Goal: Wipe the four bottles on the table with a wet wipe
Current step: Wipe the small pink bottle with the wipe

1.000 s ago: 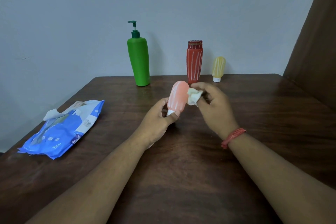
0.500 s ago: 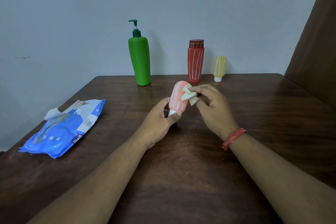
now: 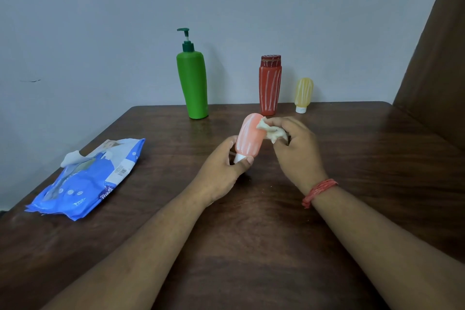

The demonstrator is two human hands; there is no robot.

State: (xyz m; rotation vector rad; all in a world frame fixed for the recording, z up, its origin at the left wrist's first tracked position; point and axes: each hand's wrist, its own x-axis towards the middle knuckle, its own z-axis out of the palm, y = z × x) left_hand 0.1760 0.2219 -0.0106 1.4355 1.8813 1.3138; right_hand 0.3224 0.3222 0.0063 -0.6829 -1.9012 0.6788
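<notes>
The left hand [image 3: 222, 171] grips the pink bottle [image 3: 249, 137] cap-down, exposing its body to the wet wipe [image 3: 273, 131] pinched in the right hand [image 3: 295, 148].

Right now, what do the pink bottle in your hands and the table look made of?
Pink bottle: looks like soft matte plastic, pale streaks, white cap downward; softness is a guess. Table: dark brown wood or wood-look laminate, grain lines and a dull sheen; I cannot tell which.

green pump bottle [image 3: 192, 83], red bottle [image 3: 270, 85] and yellow bottle [image 3: 303, 94] line the far edge of the surface [image 3: 251, 246]; wipe pack [image 3: 85, 178] blocks the left; bare wood elsewhere.
</notes>
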